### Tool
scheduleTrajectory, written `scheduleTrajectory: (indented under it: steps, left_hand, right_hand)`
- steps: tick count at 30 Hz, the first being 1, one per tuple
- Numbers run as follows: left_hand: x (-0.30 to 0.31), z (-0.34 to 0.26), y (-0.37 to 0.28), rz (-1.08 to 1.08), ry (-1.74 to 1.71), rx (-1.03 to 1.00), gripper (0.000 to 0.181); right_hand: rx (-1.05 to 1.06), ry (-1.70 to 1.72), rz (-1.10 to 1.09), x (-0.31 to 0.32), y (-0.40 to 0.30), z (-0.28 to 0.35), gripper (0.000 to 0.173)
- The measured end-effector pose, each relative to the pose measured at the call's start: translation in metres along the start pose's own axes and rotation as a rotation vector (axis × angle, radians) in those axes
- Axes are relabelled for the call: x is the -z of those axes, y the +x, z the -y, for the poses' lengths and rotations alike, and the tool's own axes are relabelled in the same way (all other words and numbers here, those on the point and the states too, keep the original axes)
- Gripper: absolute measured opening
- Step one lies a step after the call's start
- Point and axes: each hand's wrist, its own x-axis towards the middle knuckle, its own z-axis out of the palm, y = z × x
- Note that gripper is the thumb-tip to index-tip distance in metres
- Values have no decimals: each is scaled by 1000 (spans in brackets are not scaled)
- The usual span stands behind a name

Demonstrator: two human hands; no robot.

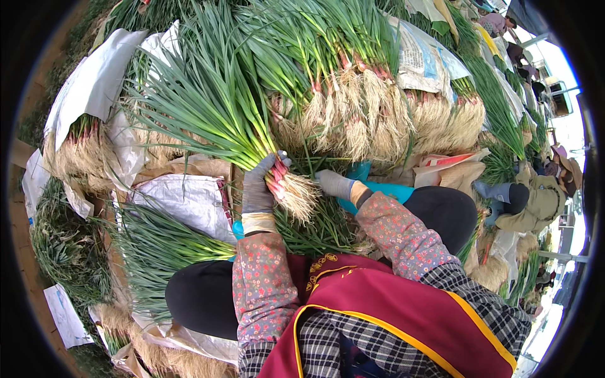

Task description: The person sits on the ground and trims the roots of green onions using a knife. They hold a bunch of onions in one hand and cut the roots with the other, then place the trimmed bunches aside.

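My left hand (261,182), in a grey glove, is closed around the lower stems of a bunch of leafy green garlic plants (236,137). Reddish stem bases and pale roots (298,193) stick out of its right side, and the long leaves fan up and to the left. Just right of those roots is my gloved right hand (334,184), its fingers bent; whether they pinch a root or leaf I cannot tell. Past both hands lies a pile of similar plants (357,104), roots towards me. More leaves (316,231) lie below the held roots, between my knees.
A white woven sack (186,203) and another bunch of green plants (165,255) lie at my left. White sheets (90,94) cover root bundles at the upper left. A paper sack (449,170) lies beyond my right knee. At right sits another person in rubber boots (494,191).
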Motion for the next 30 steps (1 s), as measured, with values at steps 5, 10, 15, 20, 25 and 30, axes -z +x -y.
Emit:
scheduleTrajectory:
  steps: [5,10,15,20,25,30]
  left_hand:
    - [-7,13,2,-167,95,-145,16]
    - [-34,12,-6,170,-26,-386,26]
    - [-34,-3,-1,-177,1,-239,14]
    - [-13,-2,1,-214,169,-154,15]
    - [-7,-3,14,-119,227,-179,24]
    - [-13,5,16,-156,203,-181,27]
  right_hand:
    - [-33,-562,-18,-11,-38,4,29]
    - [217,-258,-847,69,0,76,29]
    - [-46,-627,-720,131,38,125,30]
    - [-30,-389,-409,147,67,129,21]
    - [486,-951,-337,137,74,108,21]
    - [635,-753,-411,110,72,91,22]
